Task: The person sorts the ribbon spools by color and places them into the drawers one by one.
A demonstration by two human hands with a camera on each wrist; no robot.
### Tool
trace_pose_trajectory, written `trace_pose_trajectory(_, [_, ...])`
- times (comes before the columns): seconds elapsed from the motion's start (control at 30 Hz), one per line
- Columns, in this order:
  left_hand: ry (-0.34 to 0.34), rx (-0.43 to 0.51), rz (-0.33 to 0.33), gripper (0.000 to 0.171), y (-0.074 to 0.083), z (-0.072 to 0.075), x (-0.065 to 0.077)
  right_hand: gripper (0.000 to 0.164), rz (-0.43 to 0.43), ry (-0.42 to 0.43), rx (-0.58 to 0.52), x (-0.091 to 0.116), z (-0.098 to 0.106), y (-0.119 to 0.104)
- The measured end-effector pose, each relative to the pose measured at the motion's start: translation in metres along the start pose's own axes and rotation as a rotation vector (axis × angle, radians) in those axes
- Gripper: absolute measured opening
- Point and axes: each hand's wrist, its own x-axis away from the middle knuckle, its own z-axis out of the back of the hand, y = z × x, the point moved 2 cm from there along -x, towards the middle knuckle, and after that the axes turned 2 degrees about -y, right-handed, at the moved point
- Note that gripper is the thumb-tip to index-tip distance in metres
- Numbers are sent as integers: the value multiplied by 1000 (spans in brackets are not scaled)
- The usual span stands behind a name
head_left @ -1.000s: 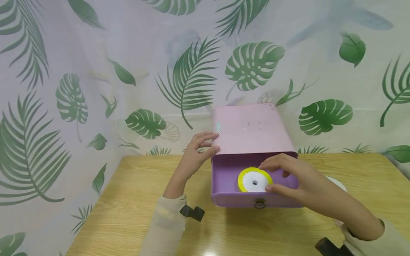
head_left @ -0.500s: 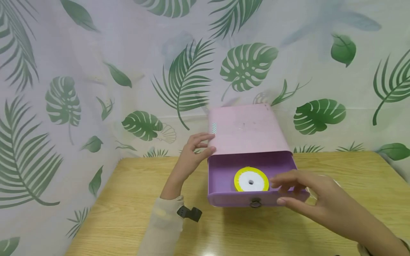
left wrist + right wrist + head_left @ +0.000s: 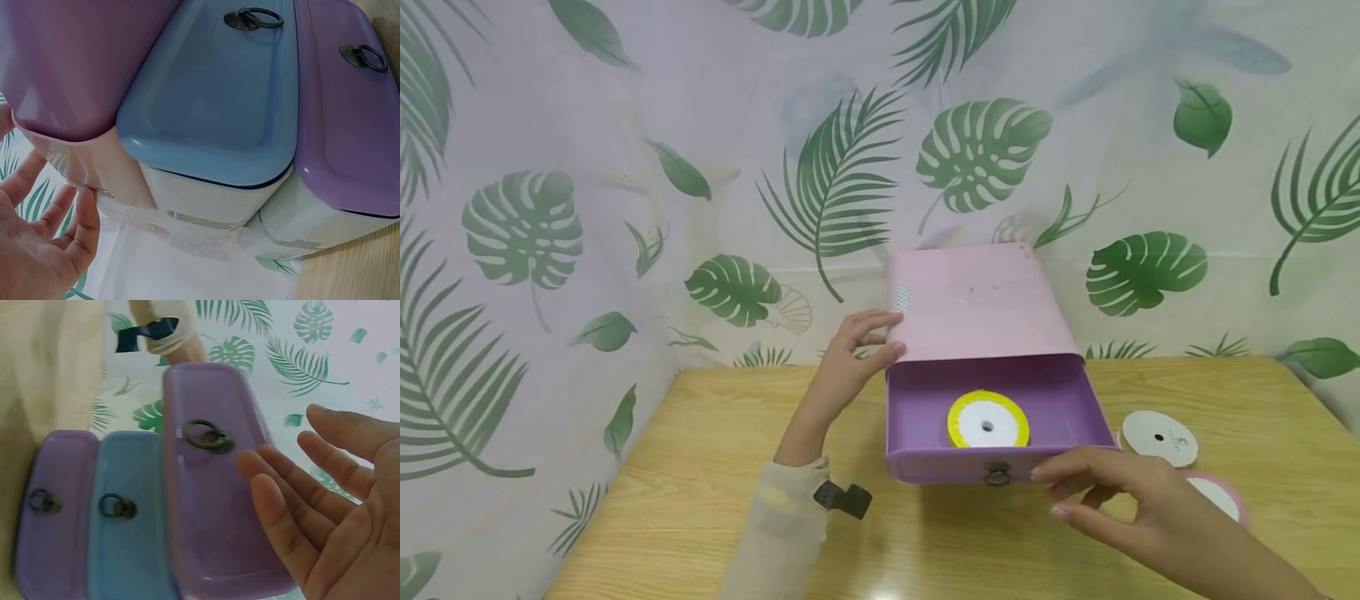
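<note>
A yellow-rimmed white ribbon spool (image 3: 987, 425) lies in the pulled-out purple drawer (image 3: 917, 468), the top one of a pink drawer cabinet (image 3: 977, 300). My left hand (image 3: 850, 362) touches the cabinet's left side with spread fingertips, seen also in the left wrist view. In front of the drawer's right end is my right hand (image 3: 1142, 500), its fingers loosely bent and holding nothing. The right wrist view shows those fingertips (image 3: 265, 487) close to the drawer front, beside its metal ring pull (image 3: 212, 437).
On the table to the right lie a white spool (image 3: 1159, 438) and a pink-rimmed spool (image 3: 1221, 498), the latter partly behind my right hand. Below the top drawer, a blue drawer (image 3: 212, 94) and another purple drawer (image 3: 350, 119) are closed. A leaf-print cloth (image 3: 737, 167) hangs behind the cabinet.
My right hand has come away from the yellow-rimmed spool and moved out of the drawer, right and down to its front. The spool stays inside. My left hand keeps its place on the cabinet.
</note>
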Motion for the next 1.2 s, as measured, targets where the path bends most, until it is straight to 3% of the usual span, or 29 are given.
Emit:
trace_pose_trajectory(0.1, [1, 0, -4, 43, 0, 0, 1, 49, 8, 2, -10, 5, -7, 4])
trace_pose_trajectory(0.43, [5, 1, -10, 44, 0, 0, 0, 50, -163, -79, 70, 16, -20, 13])
trace_pose_trajectory(0.73, [3, -7, 6, 43, -1, 0, 0, 49, -113, -34, -72, 18, -38, 21])
trace_pose_trajectory(0.83, [4, -9, 10, 43, -1, 0, -1, 48, -143, -37, -116, 16, -42, 21])
trace_pose_trajectory(0.97, [6, -9, 8, 43, -1, 0, -2, 47, -169, -27, -141, 13, -47, 20])
trace_pose_trajectory(1.2, [4, -1, 15, 43, 0, 1, -2, 49, -146, 61, -151, 8, -52, 18])
